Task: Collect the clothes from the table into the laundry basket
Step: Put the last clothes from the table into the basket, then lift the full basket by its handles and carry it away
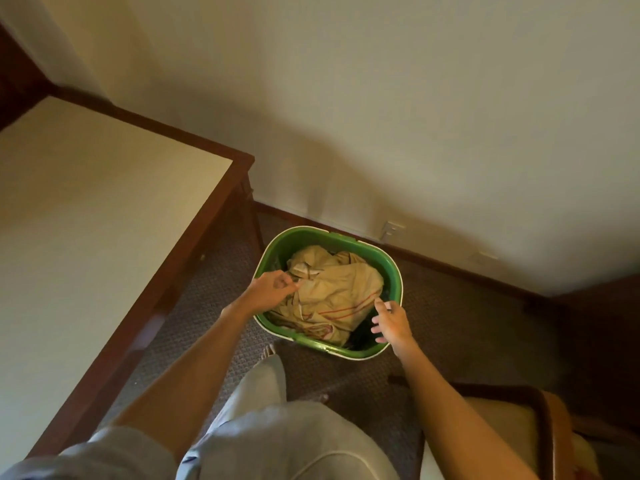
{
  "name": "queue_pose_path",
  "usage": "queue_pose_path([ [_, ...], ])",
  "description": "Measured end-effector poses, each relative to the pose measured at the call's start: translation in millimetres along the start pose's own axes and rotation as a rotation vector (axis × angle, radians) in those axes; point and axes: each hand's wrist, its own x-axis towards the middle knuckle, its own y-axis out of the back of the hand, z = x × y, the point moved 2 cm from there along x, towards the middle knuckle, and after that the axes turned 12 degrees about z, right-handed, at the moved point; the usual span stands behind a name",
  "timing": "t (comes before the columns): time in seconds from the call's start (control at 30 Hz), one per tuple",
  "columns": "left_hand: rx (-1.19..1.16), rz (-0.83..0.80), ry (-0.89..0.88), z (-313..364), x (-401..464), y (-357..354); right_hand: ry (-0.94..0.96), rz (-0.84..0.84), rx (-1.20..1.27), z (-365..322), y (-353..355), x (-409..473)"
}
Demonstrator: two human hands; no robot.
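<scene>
Down over the basket, the left hand (pixel 273 287) hangs above the rim at about nine o'clock, its fingers curled inward with the tips meeting at a fold of the tan garment (pixel 332 289); whether they pinch the cloth or only brush it I cannot tell; the right hand (pixel 389 322) hovers over the rim at about four o'clock, fingers spread and loosely bent, holding nothing, its fingertips (pixel 379 303) just at the edge of the cloth. Between the two hands the tan garment lies crumpled in the green laundry basket (pixel 394 268), heaped near to the rim, thin red lines across its lower part; its bulk runs from eleven o'clock down toward five o'clock. The basket is a rounded oblong with a pale lip, its long axis lying roughly from eleven to five o'clock; it stands on the dark patterned carpet (pixel 450 323), near the skirting board (pixel 450 266). Out at nine o'clock the table (pixel 86 220), pale-topped with a dark wood edge, reaches toward the wall (pixel 381 98); at five o'clock a wooden chair arm (pixel 533 407) shows; at six o'clock are grey trousers (pixel 277 438) and a bare foot (pixel 267 351).
</scene>
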Motion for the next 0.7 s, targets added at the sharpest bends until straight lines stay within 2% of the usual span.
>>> queue_pose_path([
  [0.1, 0.054, -0.051, 0.032, -4.9, 25.2, 0.9, -0.057, 0.045, -0.002, -2.7, -2.8, 14.8],
  [0.47, 0.189, -0.071, 0.145, -17.6, 140.8, -6.5, -0.211, 0.207, -0.078, 2.6, -21.6, 100.2],
  [0.6, 0.102, -0.006, 0.264, -76.5, 201.3, -33.1, -0.313, 0.262, -0.121, 49.2, -34.8, 168.9],
  [0.7, 0.071, 0.010, 0.347, -112.7, 230.1, -60.0, -0.388, 0.276, -0.036, 58.4, -42.7, 183.2],
])
